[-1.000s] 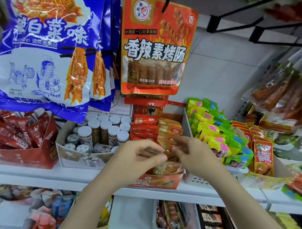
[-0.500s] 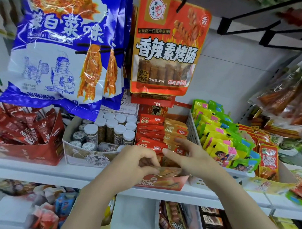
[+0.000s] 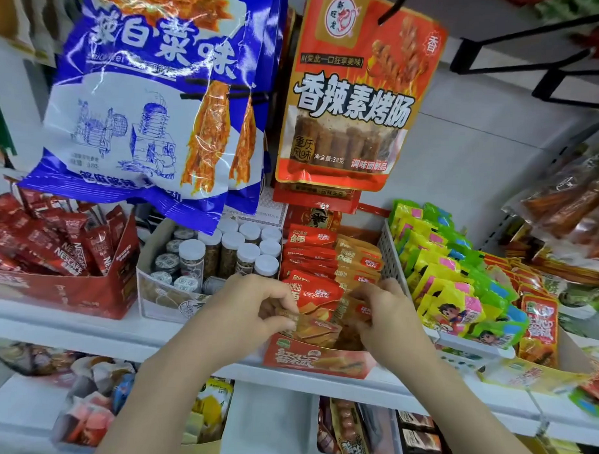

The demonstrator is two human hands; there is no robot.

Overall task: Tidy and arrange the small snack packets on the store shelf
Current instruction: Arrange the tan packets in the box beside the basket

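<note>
- My left hand (image 3: 254,310) sits at lower centre of the frame, fingers curled, pinching the left end of an orange snack packet (image 3: 313,325) at the front of the red display box (image 3: 317,360).
- My right hand (image 3: 386,314) is just right of it, fingers bent onto the orange packets at the box's right side; I cannot tell how many it grips.
- The box stands on the white shelf (image 3: 84,331), centre of the frame, with red packets (image 3: 310,257) in a left row and orange ones in a right row behind my hands.
- My hands hide the front packets, so no exact count is possible.
- The blue bags (image 3: 143,95) at upper left are cut off by the top edge and cover part of the jars (image 3: 243,252); about nine white lids show.
- One orange bag (image 3: 357,93) hangs at upper centre.
- A white basket (image 3: 392,260) of yellow-green packets sits right of the box.
</note>
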